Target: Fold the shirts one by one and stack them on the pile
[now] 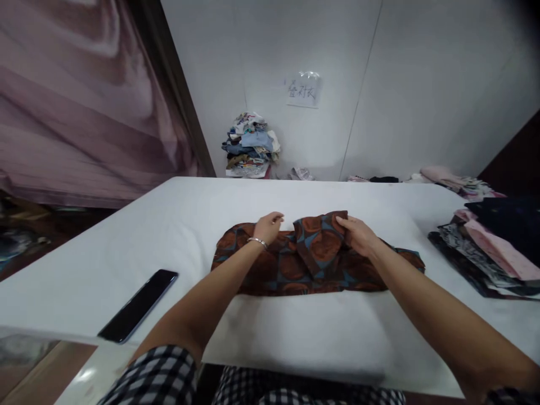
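Observation:
A rust-brown shirt (291, 267) with blue shapes and large round motifs lies in a wide strip across the white table in front of me. My right hand (356, 233) pinches a lifted part of it at the upper corner, thumb on the near side; that part stands up from the rest. Over the shirt's left half is my left hand (269, 226), fingers loosely curled with a small gap and no cloth seen in them. A silver bracelet (258, 242) circles that wrist.
On the white table (189, 208), a black phone (139, 306) lies at left. Folded clothes (493, 253) are stacked at right. Behind the table's far edge stand a tall clothes pile (251, 146) and more garments (451, 177). A handwritten sign (302, 90) hangs on the wall; a pink curtain (84, 112) is at left.

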Available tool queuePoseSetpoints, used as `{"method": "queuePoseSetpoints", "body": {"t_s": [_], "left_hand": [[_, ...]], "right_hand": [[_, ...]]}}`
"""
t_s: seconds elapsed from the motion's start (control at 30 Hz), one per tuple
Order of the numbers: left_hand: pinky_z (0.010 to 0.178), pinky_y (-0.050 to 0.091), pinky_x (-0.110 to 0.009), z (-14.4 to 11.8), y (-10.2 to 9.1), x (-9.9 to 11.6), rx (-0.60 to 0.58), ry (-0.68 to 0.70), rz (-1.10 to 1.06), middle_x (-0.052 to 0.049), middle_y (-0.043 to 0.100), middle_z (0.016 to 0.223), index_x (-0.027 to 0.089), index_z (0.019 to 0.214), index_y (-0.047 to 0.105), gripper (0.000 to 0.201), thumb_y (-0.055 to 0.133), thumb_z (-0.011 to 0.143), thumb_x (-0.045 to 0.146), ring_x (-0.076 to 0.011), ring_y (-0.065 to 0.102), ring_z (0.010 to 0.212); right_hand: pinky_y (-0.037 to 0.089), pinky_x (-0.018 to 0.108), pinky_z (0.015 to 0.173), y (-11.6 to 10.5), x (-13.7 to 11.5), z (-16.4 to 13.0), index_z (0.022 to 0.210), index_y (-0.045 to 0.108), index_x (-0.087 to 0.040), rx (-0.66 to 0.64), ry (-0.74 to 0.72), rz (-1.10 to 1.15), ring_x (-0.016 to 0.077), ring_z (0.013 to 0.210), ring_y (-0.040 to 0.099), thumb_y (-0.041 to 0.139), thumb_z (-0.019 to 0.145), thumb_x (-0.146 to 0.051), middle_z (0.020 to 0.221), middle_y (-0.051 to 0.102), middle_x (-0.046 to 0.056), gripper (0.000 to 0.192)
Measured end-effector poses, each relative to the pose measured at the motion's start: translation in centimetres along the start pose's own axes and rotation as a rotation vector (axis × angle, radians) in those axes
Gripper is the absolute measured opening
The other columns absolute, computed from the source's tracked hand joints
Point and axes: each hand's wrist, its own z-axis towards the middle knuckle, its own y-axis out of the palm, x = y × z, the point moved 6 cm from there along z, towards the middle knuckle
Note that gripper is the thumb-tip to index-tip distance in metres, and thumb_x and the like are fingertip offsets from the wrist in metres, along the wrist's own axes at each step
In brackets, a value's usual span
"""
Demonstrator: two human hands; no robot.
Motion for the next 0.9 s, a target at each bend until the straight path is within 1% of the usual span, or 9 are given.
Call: {"method": "queuePoseSetpoints", "body": {"t_s": [0.07, 0.17, 0.27, 0.33, 0.47, 0.57, 0.63, 0.77, 0.9], "left_hand": [[0.099, 0.042, -0.034, 1.5, -2.0, -3.7, -0.031, -0.067, 0.207, -0.008, 0.066, 0.117, 0.019, 0.11, 0.066, 0.034, 0.05, 0.081, 0.018, -0.0215, 0.059, 0.11], [0.106, 0.035, -0.029, 3.3, -2.6, -6.8, -0.131, -0.096, 0.284, -0.006, 0.059, 0.13, 0.022, 0.112, 0.066, 0.046, 0.057, 0.069, 0.01, -0.0206, 0.05, 0.123], [0.102, 0.038, -0.03, 5.0, -1.5, -8.0, -0.2, -0.121, 0.303, -0.005, 0.063, 0.124, 0.025, 0.098, 0.071, 0.047, 0.062, 0.056, 0.005, -0.0232, 0.053, 0.119], [0.099, 0.04, -0.034, 6.3, -1.3, -8.3, -0.207, -0.152, 0.329, -0.006, 0.069, 0.11, 0.024, 0.084, 0.072, 0.036, 0.064, 0.054, 0.006, -0.0263, 0.058, 0.111], [0.096, 0.039, -0.037, 9.1, -3.6, -8.0, -0.096, -0.162, 0.349, -0.009, 0.07, 0.1, 0.021, 0.074, 0.067, 0.017, 0.062, 0.061, 0.012, -0.0285, 0.057, 0.107], [0.092, 0.04, -0.033, 10.4, -6.4, -7.8, 0.046, -0.148, 0.304, -0.009, 0.065, 0.108, 0.02, 0.089, 0.065, 0.021, 0.055, 0.071, 0.016, -0.0248, 0.056, 0.107], [0.083, 0.044, -0.029, 10.5, -7.6, -8.5, 0.108, -0.206, 0.18, -0.007, 0.066, 0.096, 0.019, 0.094, 0.062, 0.022, 0.052, 0.074, 0.017, -0.0209, 0.059, 0.093], [0.066, 0.045, -0.025, 9.3, -7.5, -10.0, 0.128, -0.314, 0.004, -0.001, 0.062, 0.071, 0.018, 0.092, 0.061, 0.021, 0.053, 0.072, 0.015, -0.0156, 0.058, 0.067], [0.06, 0.045, -0.023, 8.1, -6.6, -10.4, 0.12, -0.326, -0.049, 0.0, 0.064, 0.072, 0.018, 0.095, 0.061, 0.025, 0.051, 0.073, 0.013, -0.0147, 0.059, 0.065]], "right_hand": [[0.049, 0.033, 0.072, -0.3, -1.0, 1.2, 0.08, 0.066, -0.018, 0.01, -0.001, -0.076, 0.0188, 0.073, 0.062, 0.078, 0.062, -0.042, 0.078, 0.069, 0.004, 0.032], [0.049, 0.033, 0.068, -0.1, -3.7, 4.3, 0.079, 0.067, -0.017, 0.014, -0.014, -0.272, 0.0174, 0.069, 0.061, 0.075, 0.067, -0.039, 0.077, 0.069, 0.004, 0.026], [0.05, 0.033, 0.07, 0.2, -7.8, 8.5, 0.077, 0.067, -0.018, 0.013, -0.099, -0.427, 0.016, 0.068, 0.061, 0.073, 0.071, -0.029, 0.077, 0.068, 0.004, 0.015], [0.051, 0.033, 0.071, 0.0, -11.2, 11.3, 0.077, 0.066, -0.019, 0.057, -0.222, -0.433, 0.0152, 0.068, 0.061, 0.068, 0.074, -0.023, 0.075, 0.068, 0.002, 0.006], [0.052, 0.032, 0.071, -2.1, -15.3, 14.6, 0.08, 0.064, -0.019, 0.229, -0.394, -0.373, 0.0144, 0.067, 0.061, 0.057, 0.076, -0.012, 0.07, 0.066, 0.001, 0.011], [0.052, 0.034, 0.069, -4.2, -12.9, 15.2, 0.084, 0.064, -0.02, 0.368, -0.226, -0.569, 0.0163, 0.066, 0.061, 0.053, 0.075, -0.01, 0.071, 0.066, 0.003, 0.018], [0.052, 0.036, 0.069, -5.3, -10.1, 14.9, 0.09, 0.065, -0.019, 0.442, -0.086, -0.758, 0.0175, 0.068, 0.062, 0.053, 0.073, -0.01, 0.076, 0.068, 0.005, 0.023], [0.05, 0.036, 0.076, -5.9, -6.1, 14.6, 0.099, 0.066, -0.013, 0.487, -0.036, -0.95, 0.0209, 0.082, 0.063, 0.056, 0.069, -0.011, 0.094, 0.069, 0.012, 0.031], [0.047, 0.029, 0.081, -3.2, -4.4, 16.4, 0.103, 0.068, -0.013, 0.382, -0.082, -1.076, 0.0193, 0.092, 0.062, 0.055, 0.075, -0.017, 0.105, 0.068, 0.011, 0.031]]}}
